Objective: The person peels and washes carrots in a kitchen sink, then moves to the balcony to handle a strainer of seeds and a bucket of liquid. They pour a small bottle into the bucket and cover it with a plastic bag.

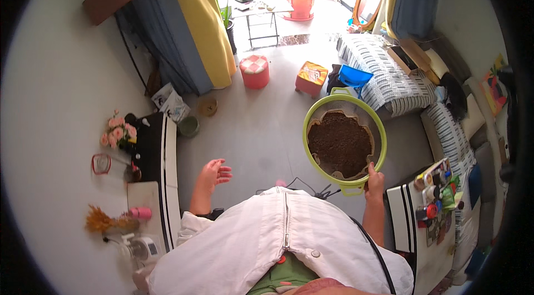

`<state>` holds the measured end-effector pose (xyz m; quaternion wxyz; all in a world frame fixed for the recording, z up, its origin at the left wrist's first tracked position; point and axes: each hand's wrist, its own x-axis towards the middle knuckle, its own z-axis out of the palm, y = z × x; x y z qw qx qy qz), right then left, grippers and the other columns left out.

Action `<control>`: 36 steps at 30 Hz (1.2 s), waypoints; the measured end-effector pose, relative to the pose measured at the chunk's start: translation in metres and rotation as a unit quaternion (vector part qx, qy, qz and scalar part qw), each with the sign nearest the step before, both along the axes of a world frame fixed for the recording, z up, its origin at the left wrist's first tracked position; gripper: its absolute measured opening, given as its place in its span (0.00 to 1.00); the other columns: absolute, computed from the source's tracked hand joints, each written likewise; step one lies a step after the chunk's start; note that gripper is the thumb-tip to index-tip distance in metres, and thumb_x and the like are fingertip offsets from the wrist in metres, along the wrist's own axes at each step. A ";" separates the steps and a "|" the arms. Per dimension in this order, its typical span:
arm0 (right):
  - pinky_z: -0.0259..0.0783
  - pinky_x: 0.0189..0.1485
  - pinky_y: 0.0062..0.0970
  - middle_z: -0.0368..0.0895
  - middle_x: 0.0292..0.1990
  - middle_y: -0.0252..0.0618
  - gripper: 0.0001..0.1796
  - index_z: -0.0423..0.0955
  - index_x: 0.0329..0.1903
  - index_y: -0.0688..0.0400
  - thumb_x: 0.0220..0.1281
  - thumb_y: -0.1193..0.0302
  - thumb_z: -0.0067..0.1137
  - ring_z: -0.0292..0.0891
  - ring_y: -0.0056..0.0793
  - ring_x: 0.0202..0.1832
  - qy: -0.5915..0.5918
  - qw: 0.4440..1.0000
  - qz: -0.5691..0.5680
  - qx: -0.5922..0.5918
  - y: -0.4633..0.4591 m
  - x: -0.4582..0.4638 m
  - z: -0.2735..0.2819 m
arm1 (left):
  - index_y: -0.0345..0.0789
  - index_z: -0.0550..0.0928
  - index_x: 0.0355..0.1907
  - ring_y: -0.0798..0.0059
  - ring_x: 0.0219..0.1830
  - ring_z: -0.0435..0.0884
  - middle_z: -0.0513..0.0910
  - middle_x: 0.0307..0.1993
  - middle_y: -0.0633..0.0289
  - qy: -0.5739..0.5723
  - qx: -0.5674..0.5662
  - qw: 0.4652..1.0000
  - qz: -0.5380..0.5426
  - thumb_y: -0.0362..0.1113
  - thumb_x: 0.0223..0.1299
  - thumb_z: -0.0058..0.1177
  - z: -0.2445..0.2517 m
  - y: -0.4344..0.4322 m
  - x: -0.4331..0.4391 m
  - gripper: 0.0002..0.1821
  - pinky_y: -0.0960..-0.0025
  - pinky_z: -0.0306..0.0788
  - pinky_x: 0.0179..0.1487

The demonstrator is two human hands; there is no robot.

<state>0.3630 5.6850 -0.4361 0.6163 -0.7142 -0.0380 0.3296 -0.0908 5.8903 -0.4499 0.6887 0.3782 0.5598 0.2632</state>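
My right hand [374,181] grips the near right rim of a round lime-green plastic basket [384,138], the thumb over its edge. Mesh sides and two loop handles show on the basket. Inside, a brown liner with a wavy edge [369,128] surrounds a layer of dark brown crumbly soil [340,144]. The basket is held out in front to the right, above the grey floor. Over on the left, my left hand [217,174] hangs in the air with its fingers apart and nothing in it.
Two padded stools [254,71] [311,78] and a blue folding chair [354,77] stand ahead. A low cabinet [171,169] runs along the left. At right are a cluttered coffee table [442,249] and a sofa [400,82]. Cables [321,190] lie near my body.
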 end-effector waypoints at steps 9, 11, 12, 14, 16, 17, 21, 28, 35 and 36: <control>0.58 0.16 0.25 0.69 0.21 0.30 0.17 0.69 0.23 0.59 0.64 0.61 0.54 0.65 0.20 0.18 0.031 0.998 -0.022 0.046 0.266 0.067 -0.009 | 0.34 0.69 0.53 0.66 0.31 0.81 0.80 0.36 0.52 -0.007 -0.007 0.996 0.090 0.43 0.68 0.38 -0.031 0.209 0.023 0.17 0.66 0.77 0.33; 0.61 0.17 0.27 0.71 0.22 0.32 0.17 0.69 0.24 0.60 0.63 0.61 0.54 0.67 0.21 0.19 0.000 0.999 -0.022 0.025 0.312 0.082 -0.018 | 0.35 0.69 0.52 0.65 0.31 0.81 0.80 0.35 0.52 -0.001 -0.032 0.995 0.095 0.42 0.68 0.38 -0.047 0.257 0.027 0.17 0.65 0.78 0.32; 0.62 0.17 0.27 0.71 0.22 0.32 0.17 0.69 0.24 0.60 0.63 0.61 0.54 0.68 0.22 0.19 -0.009 1.000 -0.015 0.024 0.341 0.090 -0.023 | 0.35 0.69 0.52 0.64 0.31 0.81 0.80 0.35 0.52 0.014 -0.059 0.993 0.105 0.42 0.68 0.38 -0.055 0.285 0.030 0.16 0.65 0.78 0.32; 0.63 0.17 0.28 0.70 0.21 0.32 0.17 0.69 0.24 0.59 0.64 0.61 0.53 0.68 0.22 0.19 0.002 0.999 -0.028 0.043 0.397 0.098 -0.032 | 0.35 0.69 0.51 0.64 0.30 0.81 0.80 0.35 0.52 0.000 -0.043 0.994 0.100 0.42 0.68 0.39 -0.062 0.351 0.037 0.16 0.65 0.78 0.31; 0.61 0.17 0.28 0.70 0.21 0.32 0.17 0.69 0.24 0.59 0.63 0.61 0.54 0.67 0.21 0.19 0.009 0.999 -0.039 0.019 0.450 0.110 -0.032 | 0.35 0.69 0.51 0.63 0.31 0.81 0.80 0.35 0.52 -0.009 -0.012 0.996 0.084 0.42 0.68 0.39 -0.063 0.428 0.059 0.16 0.65 0.78 0.32; 0.61 0.17 0.28 0.69 0.20 0.32 0.17 0.69 0.24 0.59 0.63 0.61 0.54 0.67 0.21 0.19 0.017 0.999 -0.044 0.016 0.469 0.114 -0.030 | 0.35 0.69 0.51 0.63 0.31 0.82 0.80 0.35 0.52 -0.025 -0.012 0.996 0.083 0.42 0.68 0.39 -0.060 0.460 0.069 0.16 0.64 0.78 0.32; 0.59 0.17 0.28 0.69 0.19 0.31 0.17 0.69 0.24 0.59 0.63 0.60 0.54 0.66 0.21 0.18 0.007 0.996 -0.087 0.034 0.554 0.144 -0.029 | 0.35 0.68 0.53 0.64 0.32 0.82 0.81 0.36 0.53 -0.041 0.012 0.999 0.012 0.43 0.68 0.38 -0.041 0.587 0.129 0.17 0.65 0.78 0.33; 0.57 0.16 0.26 0.67 0.18 0.28 0.18 0.68 0.22 0.58 0.64 0.60 0.53 0.64 0.19 0.16 0.006 0.993 -0.107 0.048 0.691 0.221 -0.042 | 0.34 0.67 0.54 0.67 0.32 0.83 0.81 0.36 0.54 -0.115 0.029 0.989 -0.088 0.40 0.70 0.36 -0.045 0.772 0.266 0.16 0.69 0.79 0.32; 0.58 0.20 0.27 0.66 0.20 0.28 0.19 0.67 0.22 0.59 0.65 0.60 0.53 0.62 0.18 0.21 -0.016 0.997 -0.075 0.007 0.847 0.332 -0.026 | 0.34 0.67 0.53 0.70 0.32 0.82 0.80 0.37 0.54 -0.116 -0.025 0.989 -0.090 0.41 0.70 0.38 -0.051 0.909 0.381 0.16 0.71 0.78 0.33; 0.58 0.22 0.27 0.66 0.21 0.28 0.19 0.67 0.23 0.60 0.65 0.60 0.52 0.62 0.18 0.22 -0.016 0.996 -0.083 0.018 0.874 0.347 -0.028 | 0.35 0.68 0.53 0.70 0.32 0.82 0.80 0.36 0.54 -0.131 -0.017 0.987 -0.091 0.41 0.70 0.38 -0.049 0.928 0.390 0.15 0.71 0.78 0.34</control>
